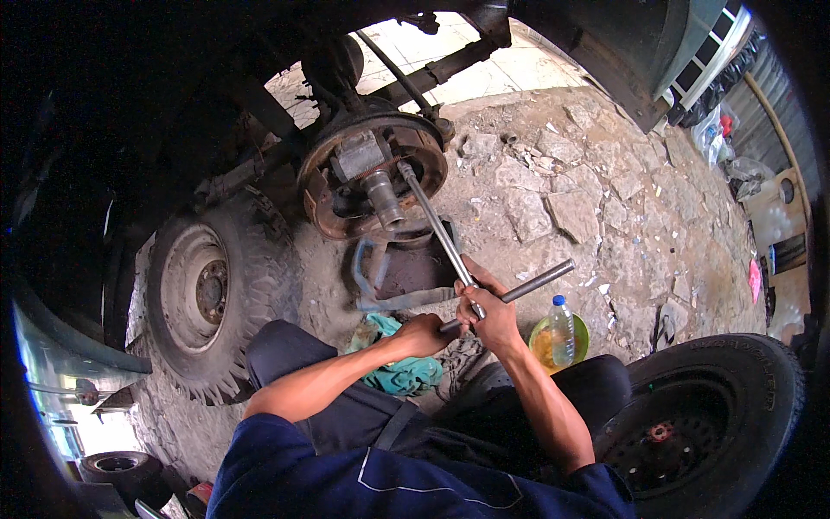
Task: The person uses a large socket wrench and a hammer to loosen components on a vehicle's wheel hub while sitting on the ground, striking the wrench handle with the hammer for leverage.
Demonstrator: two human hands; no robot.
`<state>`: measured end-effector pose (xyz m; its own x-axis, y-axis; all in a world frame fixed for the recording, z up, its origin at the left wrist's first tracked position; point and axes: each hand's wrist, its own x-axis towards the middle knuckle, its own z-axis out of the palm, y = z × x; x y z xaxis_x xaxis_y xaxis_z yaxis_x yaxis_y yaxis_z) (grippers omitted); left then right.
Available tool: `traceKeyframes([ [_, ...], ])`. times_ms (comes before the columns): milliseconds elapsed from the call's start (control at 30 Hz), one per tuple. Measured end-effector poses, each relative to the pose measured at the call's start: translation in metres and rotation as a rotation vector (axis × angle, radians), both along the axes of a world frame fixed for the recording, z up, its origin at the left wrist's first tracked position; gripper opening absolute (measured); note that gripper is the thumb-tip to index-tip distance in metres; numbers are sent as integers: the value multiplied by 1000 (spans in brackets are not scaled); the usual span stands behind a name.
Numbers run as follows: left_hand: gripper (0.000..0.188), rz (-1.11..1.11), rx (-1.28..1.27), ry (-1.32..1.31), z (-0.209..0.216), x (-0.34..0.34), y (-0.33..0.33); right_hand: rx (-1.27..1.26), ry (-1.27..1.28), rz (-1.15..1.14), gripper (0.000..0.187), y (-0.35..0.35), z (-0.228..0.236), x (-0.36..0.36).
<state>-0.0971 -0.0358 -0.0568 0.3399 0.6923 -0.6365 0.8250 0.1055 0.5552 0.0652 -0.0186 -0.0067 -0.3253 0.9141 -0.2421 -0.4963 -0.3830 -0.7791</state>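
My right hand (490,310) is closed around the near end of a long steel socket wrench bar (441,232), where a thinner cross bar (538,281) passes through it. Beside it, my left hand (425,335) grips the left part of that cross bar. The wrench slants away from me, and its far end (405,170) meets the rusty brake assembly (324,197) of an axle hub. A bare metal spindle (383,199) sticks out of the assembly towards me, just left of the wrench. Shadow and rust hide what the wrench tip sits on.
A treaded wheel (192,290) stands left; another tyre (761,381) lies near right. Beneath the hub is a blue metal frame (367,272). A teal rag (406,368), a bottle (561,333) and a yellow-green bowl (540,346) sit close by. Broken stone (573,214) covers the ground. Dark vehicle bodywork hangs overhead.
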Motion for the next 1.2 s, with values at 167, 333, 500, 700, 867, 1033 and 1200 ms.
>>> traceKeyframes([
  [167, 73, 132, -1, -359, -13, -22, -16, -110, 193, -40, 53, -3, -4, -5],
  [333, 79, 141, 12, -369, 32, -21, -18, 387, -613, -586, 61, 6, -15, 12],
  [500, 83, 111, 91, -368, -16, -25, -20, 1284, -1192, -881, 62, 37, 78, 68],
  [700, 84, 161, 59, -377, -17, -29, -21, 1567, -1983, 725, 43, 37, 132, 53],
  [867, 81, 93, -39, -359, -6, -32, -11, 1383, -2152, 852, 38, 46, 97, 64],
  [1033, 80, -16, -114, -504, -18, -39, -14, 1338, -2119, 713, 30, 44, 100, 63],
  [1200, 70, 52, -67, -430, -10, -36, -19, 1488, -2094, 510, 17, 42, 95, 61],
])
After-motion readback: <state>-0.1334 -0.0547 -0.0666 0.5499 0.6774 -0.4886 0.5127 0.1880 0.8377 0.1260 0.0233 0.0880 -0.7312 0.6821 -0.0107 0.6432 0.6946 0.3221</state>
